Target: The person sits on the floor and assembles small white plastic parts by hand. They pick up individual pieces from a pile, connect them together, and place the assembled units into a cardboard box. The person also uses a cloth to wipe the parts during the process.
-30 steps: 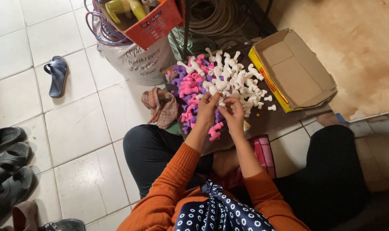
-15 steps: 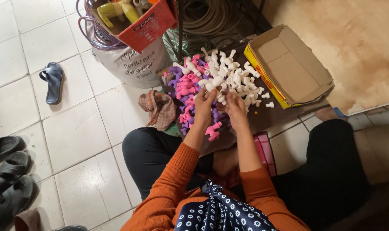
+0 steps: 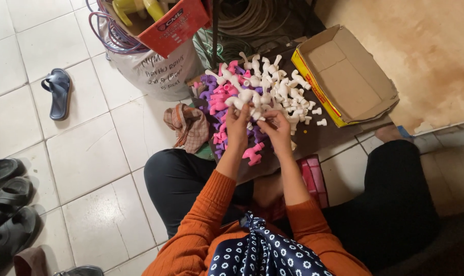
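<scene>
A small white plastic piece (image 3: 256, 113) is pinched between the closed fingers of the left hand (image 3: 237, 122) and right hand (image 3: 278, 128), above the heap of white, pink and purple plastic pieces (image 3: 242, 94) on the dark board (image 3: 324, 135).

**Both hands up front, fingers pinched together**

Person seated on floor, legs apart in dark trousers, knees out to either side, one bare foot showing far right. Both arms in orange sleeves, pushed up to about mid-forearm, reach fwd from the body and converge. Left hand (image 3: 237, 122) raised, back of hand to camera, fingers curled inward, tips pinching sth small and white; can't tell exactly what. Right hand (image 3: 277, 128) just beside it, same height, knuckles up, fingers bent, tips meeting the left's. Hands nearly touching at fingertips. Wrists straight, forearms bare, elbows bent and tucked close to torso.
</scene>
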